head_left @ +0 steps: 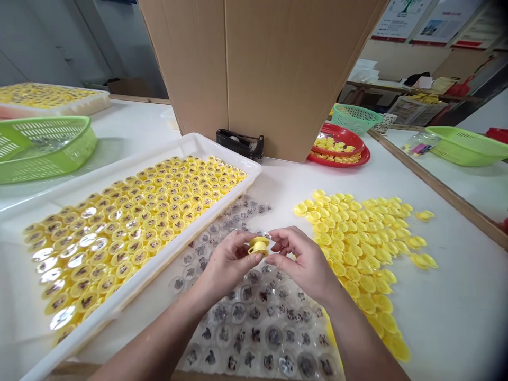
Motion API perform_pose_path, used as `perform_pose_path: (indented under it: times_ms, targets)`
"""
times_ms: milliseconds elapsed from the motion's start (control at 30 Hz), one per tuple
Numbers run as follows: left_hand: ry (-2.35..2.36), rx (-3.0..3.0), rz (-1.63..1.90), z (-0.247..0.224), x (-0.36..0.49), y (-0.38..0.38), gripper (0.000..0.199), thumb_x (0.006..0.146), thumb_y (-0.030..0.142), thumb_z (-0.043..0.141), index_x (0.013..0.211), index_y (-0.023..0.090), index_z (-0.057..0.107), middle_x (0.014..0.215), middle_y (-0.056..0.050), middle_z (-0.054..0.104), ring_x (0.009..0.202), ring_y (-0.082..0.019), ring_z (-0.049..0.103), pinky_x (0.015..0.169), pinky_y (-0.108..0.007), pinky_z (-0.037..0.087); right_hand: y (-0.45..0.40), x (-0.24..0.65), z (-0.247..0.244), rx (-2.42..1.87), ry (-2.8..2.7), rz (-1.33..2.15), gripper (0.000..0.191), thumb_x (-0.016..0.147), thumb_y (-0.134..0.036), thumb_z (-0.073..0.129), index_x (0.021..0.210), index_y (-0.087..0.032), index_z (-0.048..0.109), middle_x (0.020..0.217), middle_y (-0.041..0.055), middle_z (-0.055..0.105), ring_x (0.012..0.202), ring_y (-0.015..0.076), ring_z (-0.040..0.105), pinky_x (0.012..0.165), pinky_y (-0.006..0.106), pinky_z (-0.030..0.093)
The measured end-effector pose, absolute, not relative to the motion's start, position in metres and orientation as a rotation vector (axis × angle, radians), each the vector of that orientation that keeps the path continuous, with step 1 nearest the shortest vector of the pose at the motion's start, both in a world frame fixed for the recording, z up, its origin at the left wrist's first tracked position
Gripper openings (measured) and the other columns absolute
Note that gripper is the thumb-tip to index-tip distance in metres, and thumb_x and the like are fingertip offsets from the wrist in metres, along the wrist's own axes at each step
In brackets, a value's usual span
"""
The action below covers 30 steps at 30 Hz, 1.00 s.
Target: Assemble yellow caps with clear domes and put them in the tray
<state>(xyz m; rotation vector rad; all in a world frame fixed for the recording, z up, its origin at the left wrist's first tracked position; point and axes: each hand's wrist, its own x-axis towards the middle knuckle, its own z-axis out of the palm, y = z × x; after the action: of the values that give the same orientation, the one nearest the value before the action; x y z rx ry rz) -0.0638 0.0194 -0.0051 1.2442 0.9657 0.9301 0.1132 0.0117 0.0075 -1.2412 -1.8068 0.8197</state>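
My left hand (230, 259) pinches a small yellow cup-shaped piece (260, 246) with a flared rim and a small loop handle. Close by on its right is my right hand (299, 259), fingers curled with thumb and fingertips apart; nothing shows between them. Beneath both hands lies a spread of clear round discs printed with small dark pictures (256, 334). More yellow cup-shaped pieces (357, 248) are heaped on the table to the right. On the left, a white tray (194, 143) holds rows of yellow pieces topped with printed discs.
A cardboard panel (270, 74) stands upright behind, with a black tape dispenser (240, 144) before it. Red plates (349, 161) of yellow pieces sit at the back right. A green basket (75, 143) stands left. A wooden strip (444, 185) edges the table on the right.
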Motion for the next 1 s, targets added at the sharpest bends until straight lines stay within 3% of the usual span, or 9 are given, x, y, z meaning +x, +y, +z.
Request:
perform_pose_path:
  times_ms: [267, 600, 733, 833, 933, 1000]
  targets:
    - [0.972, 1.173, 0.944, 0.000, -0.063, 0.018, 0.031, 0.067, 0.031, 0.077, 0.090, 0.014, 0.064, 0.084, -0.007, 0.068, 0.077, -0.017, 0.060, 0.071, -0.028, 0.049, 0.012, 0.107, -0.002, -1.152, -1.607, 1.112, 0.019, 0.077, -0.032, 0.069, 0.089, -0.019, 0.062, 0.082, 0.0011, 0.063, 0.073, 0.0144, 0.059, 0.066, 0.028, 0.052]
    - [1.024, 1.165, 0.885, 0.002, -0.059, 0.016, 0.034, 0.068, 0.037, 0.075, 0.081, 0.011, 0.059, 0.068, -0.002, 0.057, 0.061, -0.010, 0.049, 0.056, -0.022, 0.039, 0.014, 0.101, 0.002, -1.141, -1.448, 1.312, 0.019, 0.076, -0.035, 0.070, 0.077, -0.018, 0.060, 0.067, -0.0031, 0.054, 0.063, 0.0115, 0.050, 0.057, 0.024, 0.044]
    - [0.993, 1.091, 0.943, 0.013, -0.061, 0.023, 0.039, 0.068, 0.038, 0.074, 0.091, 0.012, 0.056, 0.073, -0.002, 0.059, 0.061, -0.011, 0.052, 0.055, -0.022, 0.042, 0.015, 0.105, -0.003, -1.063, -1.384, 1.383, 0.029, 0.076, -0.037, 0.069, 0.099, -0.020, 0.061, 0.081, 0.0025, 0.064, 0.075, 0.0174, 0.060, 0.066, 0.029, 0.051]
    - [1.117, 1.275, 0.996, 0.039, -0.087, 0.059, 0.036, 0.069, 0.037, 0.073, 0.093, 0.015, 0.057, 0.076, -0.002, 0.061, 0.062, -0.011, 0.054, 0.054, -0.022, 0.042, 0.014, 0.107, -0.004, -1.115, -1.360, 1.291, 0.039, 0.078, -0.040, 0.066, 0.112, -0.022, 0.058, 0.086, 0.0043, 0.065, 0.078, 0.0182, 0.062, 0.068, 0.029, 0.053]
    - [1.464, 1.570, 1.046, 0.066, -0.131, 0.131, 0.038, 0.069, 0.040, 0.072, 0.097, 0.017, 0.060, 0.070, 0.000, 0.060, 0.057, -0.011, 0.053, 0.049, -0.020, 0.039, 0.012, 0.105, -0.005, -1.259, -1.313, 1.170, 0.037, 0.077, -0.044, 0.064, 0.107, -0.022, 0.061, 0.080, 0.0028, 0.065, 0.074, 0.0165, 0.061, 0.066, 0.026, 0.051]
    - [1.759, 1.656, 0.954, 0.076, -0.157, 0.190, 0.037, 0.075, 0.042, 0.065, 0.103, 0.018, 0.058, 0.076, -0.001, 0.062, 0.060, -0.011, 0.055, 0.050, -0.020, 0.041, 0.012, 0.103, -0.008, -1.283, -1.285, 1.139, 0.040, 0.075, -0.048, 0.065, 0.106, -0.022, 0.062, 0.080, 0.0030, 0.065, 0.074, 0.0168, 0.062, 0.067, 0.025, 0.051]
